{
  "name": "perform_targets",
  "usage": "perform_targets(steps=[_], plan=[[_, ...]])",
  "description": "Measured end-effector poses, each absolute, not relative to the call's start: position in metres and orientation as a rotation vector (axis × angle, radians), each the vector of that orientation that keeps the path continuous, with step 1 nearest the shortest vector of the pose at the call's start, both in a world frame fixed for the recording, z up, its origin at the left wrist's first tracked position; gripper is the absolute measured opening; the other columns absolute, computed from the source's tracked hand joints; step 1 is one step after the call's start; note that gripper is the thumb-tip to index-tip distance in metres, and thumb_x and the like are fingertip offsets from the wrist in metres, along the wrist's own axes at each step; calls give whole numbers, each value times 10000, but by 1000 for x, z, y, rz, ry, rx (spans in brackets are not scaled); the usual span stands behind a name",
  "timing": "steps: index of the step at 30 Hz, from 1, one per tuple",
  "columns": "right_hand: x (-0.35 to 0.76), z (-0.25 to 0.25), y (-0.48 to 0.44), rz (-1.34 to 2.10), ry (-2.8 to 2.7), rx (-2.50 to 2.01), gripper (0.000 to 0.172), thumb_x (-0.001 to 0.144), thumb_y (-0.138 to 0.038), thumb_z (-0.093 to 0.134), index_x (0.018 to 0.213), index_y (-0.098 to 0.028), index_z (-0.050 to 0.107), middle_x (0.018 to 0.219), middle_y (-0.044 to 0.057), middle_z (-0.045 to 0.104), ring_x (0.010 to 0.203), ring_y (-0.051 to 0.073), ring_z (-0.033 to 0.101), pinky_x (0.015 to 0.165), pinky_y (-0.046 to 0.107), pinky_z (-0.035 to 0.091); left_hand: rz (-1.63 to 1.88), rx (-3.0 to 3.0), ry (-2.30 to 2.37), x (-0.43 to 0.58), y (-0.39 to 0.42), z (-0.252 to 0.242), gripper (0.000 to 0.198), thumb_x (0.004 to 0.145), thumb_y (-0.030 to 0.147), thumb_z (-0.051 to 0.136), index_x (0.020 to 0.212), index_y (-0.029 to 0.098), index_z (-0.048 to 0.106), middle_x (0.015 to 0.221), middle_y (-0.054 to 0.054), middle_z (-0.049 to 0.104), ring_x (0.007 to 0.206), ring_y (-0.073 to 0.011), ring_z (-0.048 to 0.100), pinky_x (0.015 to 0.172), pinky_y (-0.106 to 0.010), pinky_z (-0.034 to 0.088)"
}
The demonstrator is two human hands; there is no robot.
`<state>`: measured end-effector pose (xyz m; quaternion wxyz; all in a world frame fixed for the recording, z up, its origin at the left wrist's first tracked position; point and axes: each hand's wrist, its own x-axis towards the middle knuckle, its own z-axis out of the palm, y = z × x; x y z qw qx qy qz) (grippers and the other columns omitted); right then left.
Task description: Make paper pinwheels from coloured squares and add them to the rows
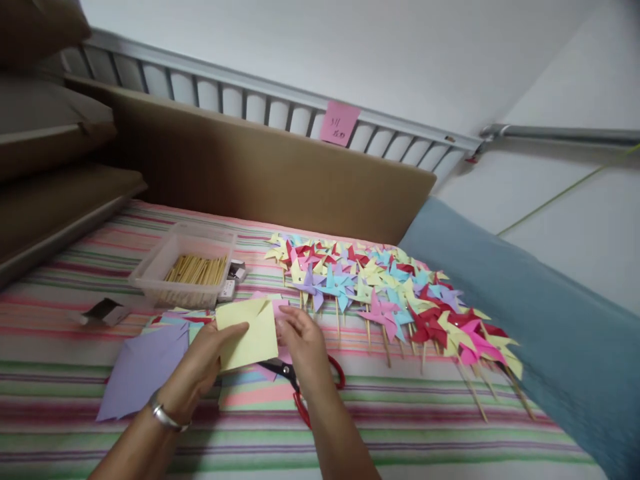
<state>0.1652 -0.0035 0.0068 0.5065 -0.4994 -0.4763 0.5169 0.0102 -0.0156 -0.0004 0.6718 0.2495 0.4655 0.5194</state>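
A pale yellow paper square (253, 340) is in my left hand (207, 350), the thumb pressed flat on its face and the other fingers behind it. A crease or slit shows near its top right corner. My right hand (303, 340) has its fingers bent in at the square's right edge, fingertips against the paper. Under my hands lie scissors (339, 372) with red handles and dark blades, partly covered by my right wrist. Pink paper (284, 353) shows behind the square. Beside my left hand is a purple paper sheet (145, 367) on a stack of coloured sheets.
Finished paper pinwheels (383, 313) on sticks fill the right side of the striped cloth (400, 440). A clear plastic box (150, 267) holds wooden sticks (197, 270). Small boxes (103, 312) lie nearby. A cardboard panel (270, 173) stands behind, with cardboard boxes (55, 200) at left.
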Motion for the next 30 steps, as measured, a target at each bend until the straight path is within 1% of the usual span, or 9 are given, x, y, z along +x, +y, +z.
perform_targets(steps=[5, 8, 11, 13, 16, 19, 22, 26, 30], plan=[[169, -4, 2, 1117, -1070, -1227, 238, 723, -335, 625, 906, -184, 612, 884, 48, 671, 815, 186, 621, 716, 287, 486, 1141, 508, 1093, 21, -12, -9, 442, 597, 255, 768, 995, 95, 660, 801, -112, 753, 686, -263, 694, 605, -313, 517], [169, -11, 2, 1189, -1019, -1272, 344, 700, -343, 650, 999, -186, 585, 865, 47, 668, 782, 191, 630, 687, 288, 488, 1167, 486, 1061, 23, -12, -9, 423, 591, 248, 768, 980, 109, 674, 823, -107, 754, 706, -257, 695, 624, -311, 516], [160, -14, -3, 1381, -927, -1267, 420, 690, -371, 671, 1047, -180, 562, 831, 45, 671, 743, 201, 641, 616, 278, 489, 1184, 482, 1043, 22, -14, -9, 399, 611, 251, 757, 980, 121, 679, 828, -99, 755, 701, -246, 694, 629, -306, 513], [153, -15, -6, 1503, -907, -1209, 369, 690, -372, 677, 978, -162, 584, 819, 50, 683, 725, 205, 643, 597, 278, 489, 1198, 480, 1060, 21, -17, -9, 393, 617, 260, 756, 977, 123, 682, 828, -96, 755, 698, -240, 692, 629, -299, 507], [148, -14, -8, 1544, -934, -1148, 298, 669, -343, 695, 871, -136, 625, 747, 42, 691, 666, 196, 632, 618, 295, 491, 1191, 503, 1064, 17, -21, -10, 408, 613, 292, 762, 978, 126, 688, 832, -93, 754, 700, -235, 687, 625, -288, 495], [152, -12, -6, 1539, -966, -1182, 289, 644, -329, 706, 841, -124, 648, 674, 32, 681, 616, 194, 621, 593, 297, 482, 1121, 550, 1012, 10, -22, -9, 376, 630, 333, 753, 938, 124, 702, 809, -97, 749, 687, -226, 676, 624, -291, 491], [162, -6, -2, 1553, -1005, -1216, 262, 652, -306, 700, 834, -124, 653, 663, 23, 675, 602, 184, 619, 567, 276, 468, 1103, 571, 969, -3, -20, -7, 304, 700, 382, 694, 890, 145, 704, 838, -90, 739, 686, -201, 654, 604, -285, 488], [173, 4, 2, 1558, -1189, -1183, 198, 683, -245, 669, 851, -139, 661, 713, 8, 681, 610, 158, 612, 570, 251, 459, 1076, 599, 957, -16, -16, -3, 311, 780, 430, 593, 877, 158, 707, 834, -71, 729, 692, -181, 627, 601, -261, 472], [181, 11, 1, 1542, -1449, -1140, 248, 693, -201, 638, 935, -161, 677, 829, 7, 692, 712, 173, 622, 616, 253, 466, 1005, 746, 971, -19, -16, 2, 256, 749, 390, 634, 792, 153, 721, 802, -60, 718, 743, -199, 617, 645, -260, 457]])
